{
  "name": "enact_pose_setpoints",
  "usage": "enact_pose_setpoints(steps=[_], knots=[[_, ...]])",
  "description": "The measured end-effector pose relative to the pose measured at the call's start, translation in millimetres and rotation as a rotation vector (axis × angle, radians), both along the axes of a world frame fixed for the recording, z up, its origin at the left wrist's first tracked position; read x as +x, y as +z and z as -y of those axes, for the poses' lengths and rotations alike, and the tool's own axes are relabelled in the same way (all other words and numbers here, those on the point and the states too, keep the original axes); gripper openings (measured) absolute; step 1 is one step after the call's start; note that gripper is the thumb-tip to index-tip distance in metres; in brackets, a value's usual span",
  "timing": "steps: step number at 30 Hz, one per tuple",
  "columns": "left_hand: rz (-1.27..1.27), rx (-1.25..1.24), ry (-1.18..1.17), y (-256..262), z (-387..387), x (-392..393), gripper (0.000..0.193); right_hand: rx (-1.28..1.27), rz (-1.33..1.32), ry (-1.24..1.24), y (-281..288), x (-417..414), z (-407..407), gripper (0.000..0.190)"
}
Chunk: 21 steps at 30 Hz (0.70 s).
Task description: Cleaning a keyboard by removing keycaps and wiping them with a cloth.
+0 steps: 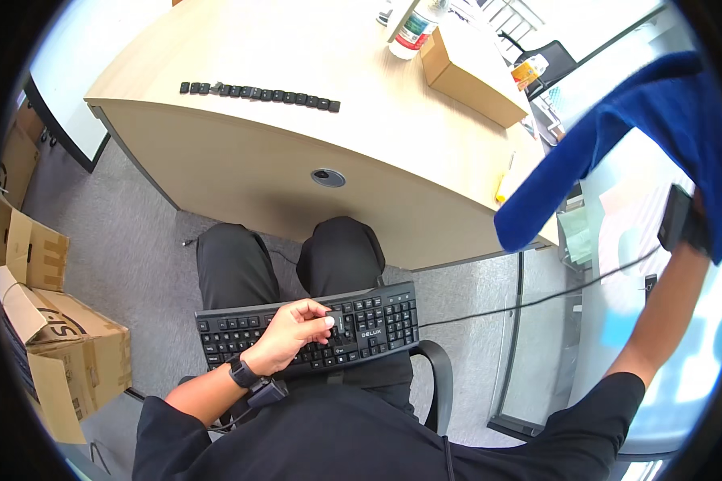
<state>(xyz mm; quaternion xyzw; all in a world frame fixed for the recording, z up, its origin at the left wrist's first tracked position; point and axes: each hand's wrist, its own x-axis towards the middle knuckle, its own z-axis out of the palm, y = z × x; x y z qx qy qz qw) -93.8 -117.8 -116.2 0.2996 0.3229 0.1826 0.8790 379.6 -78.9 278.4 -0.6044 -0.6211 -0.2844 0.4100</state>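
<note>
Across my lap lies a black DELUX keyboard (376, 315). My left hand (295, 330) is over its middle, with a black keycap (337, 323) pinched between thumb and fingers. Far out to the right, my raised right hand (698, 201) holds up a blue cloth (601, 132), which hangs loosely in the air. The cloth and a dark device (677, 216) strapped at the wrist hide most of that hand. On the desk (228, 144) before me, a row of several loose black keycaps (265, 95) runs near the edge.
A plastic bottle (414, 36) and a long cardboard box (475, 78) stand at the desk's right side, with a yellow object (505, 183) nearer its edge. Opened cartons (84, 361) sit on the floor at left. A cable (517, 305) stretches rightward; a chair armrest (439, 379) is beside me.
</note>
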Motion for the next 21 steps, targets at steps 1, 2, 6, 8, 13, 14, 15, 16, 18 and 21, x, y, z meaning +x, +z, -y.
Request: enact_pose_setpoints(steps=[1,2,6,8,13,14,15,16,18,21], knots=[[0.027,-0.013,-0.001,-1,0,-4,0.013,0.042,-0.045,0.078,7,0,-16,0.044],[0.023,-0.017,0.0,-2,2,-7,0.013,0.08,-0.086,0.152,10,0,-31,0.045],[0.027,-0.026,0.01,-4,-1,-11,0.014,-0.661,0.271,-0.03,-48,-26,-37,0.064],[0.03,-0.01,-0.007,-3,-2,-7,0.014,-0.57,0.315,0.197,-118,-22,-27,0.021],[0.002,0.056,0.003,-3,1,2,0.015,-0.793,-0.097,0.069,-152,-15,-11,0.019],[0.01,0.053,0.011,-3,2,4,0.016,-0.715,-0.241,0.112,-159,-5,-10,0.023],[-0.003,0.067,0.031,-7,2,2,0.016,-0.729,-0.428,0.109,-158,-15,-9,0.027],[-0.02,0.058,0.031,-5,2,-1,0.016,-0.791,-0.488,0.169,-166,-19,-3,0.028],[-0.058,0.069,0.018,-1,-1,-1,0.018,-0.979,-0.564,0.228,-201,-23,21,0.028],[-0.025,0.074,-0.017,-6,1,1,0.015,-1.236,-0.269,0.232,-303,-18,90,0.038]])
